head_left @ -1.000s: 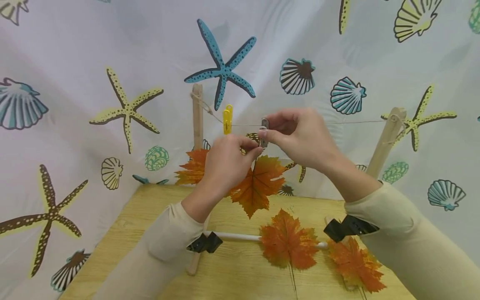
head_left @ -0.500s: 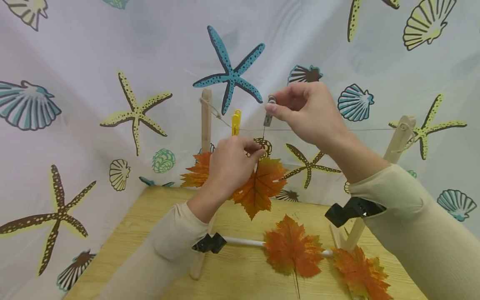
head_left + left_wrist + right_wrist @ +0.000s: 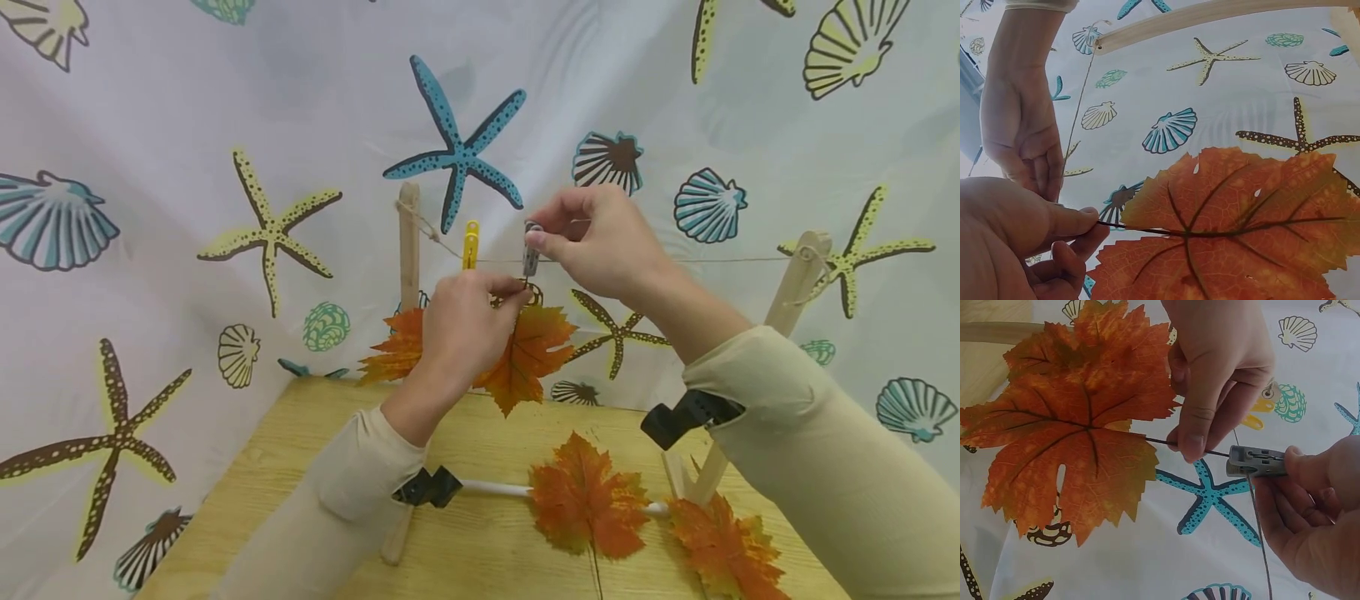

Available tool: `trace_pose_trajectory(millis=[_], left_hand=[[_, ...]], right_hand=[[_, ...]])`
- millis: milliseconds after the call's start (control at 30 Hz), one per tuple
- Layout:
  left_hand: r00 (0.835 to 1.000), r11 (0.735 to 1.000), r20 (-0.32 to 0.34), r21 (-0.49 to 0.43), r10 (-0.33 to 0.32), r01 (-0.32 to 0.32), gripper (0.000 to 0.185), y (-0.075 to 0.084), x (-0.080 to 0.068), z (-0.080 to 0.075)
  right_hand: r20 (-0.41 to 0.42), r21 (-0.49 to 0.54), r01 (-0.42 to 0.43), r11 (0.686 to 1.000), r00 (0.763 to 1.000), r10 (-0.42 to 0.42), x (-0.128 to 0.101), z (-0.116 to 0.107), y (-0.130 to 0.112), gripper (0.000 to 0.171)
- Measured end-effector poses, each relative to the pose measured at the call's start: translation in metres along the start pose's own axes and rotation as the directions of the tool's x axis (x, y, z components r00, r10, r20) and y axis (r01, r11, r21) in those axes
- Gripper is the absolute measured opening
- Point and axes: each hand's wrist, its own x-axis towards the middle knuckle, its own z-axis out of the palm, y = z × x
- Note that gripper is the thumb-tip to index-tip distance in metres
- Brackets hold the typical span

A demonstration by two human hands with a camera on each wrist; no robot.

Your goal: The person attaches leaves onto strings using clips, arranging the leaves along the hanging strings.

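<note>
My left hand (image 3: 465,325) pinches the thin dark stem of an orange artificial maple leaf (image 3: 528,350) between thumb and fingers; the blade hangs below the fingertips. Just above, my right hand (image 3: 603,242) pinches a grey clothespin (image 3: 1259,461) by its upper end. The stem's tip reaches the clothespin's jaws in the right wrist view, and the clothespin overlaps the string (image 3: 720,260) there. To the left, a yellow clothespin (image 3: 471,246) sits on the same string. Another orange leaf (image 3: 397,346) shows below it, partly hidden behind my left hand.
Wooden posts hold the string at left (image 3: 409,250) and right (image 3: 798,279). On the wooden table (image 3: 300,467) lie two more maple leaves, one in the middle (image 3: 588,500) and one at the right (image 3: 726,546), near a white rod (image 3: 495,489). A shell-and-starfish printed cloth (image 3: 360,100) hangs behind.
The right hand lifted the grey clothespin above the string, then brought it back down to string height, close over the left fingertips. The left hand kept its pinch on the leaf stem.
</note>
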Motion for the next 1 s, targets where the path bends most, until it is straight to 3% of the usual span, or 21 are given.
trace_pose_trajectory(millis=[200, 533, 700, 1000], left_hand=[[0.999, 0.999, -0.033, -0.030, 0.022, -0.023, 0.019, 0.0022, 0.0011, -0.0014], [0.999, 0.998, -0.033, -0.053, 0.029, -0.031, 0.018, 0.0013, 0.0007, -0.0001], [0.999, 0.997, -0.037, -0.068, 0.031, -0.033, 0.018, 0.0006, 0.0007, -0.0007], [0.999, 0.999, -0.021, 0.006, 0.036, -0.036, 0.018, -0.0015, -0.0068, -0.0019]], right_hand=[[0.020, -0.010, 0.008, 1.000, 1.000, -0.008, -0.0014, 0.0024, 0.0038, 0.016], [0.054, -0.072, 0.003, 0.997, 0.999, 0.001, -0.0012, -0.0009, 0.0035, 0.031], [0.057, -0.052, -0.020, 0.998, 0.998, 0.023, 0.0008, -0.0016, 0.0021, 0.030], [0.090, -0.039, -0.067, 0.997, 0.993, 0.070, -0.0044, -0.0008, 0.0019, 0.037]])
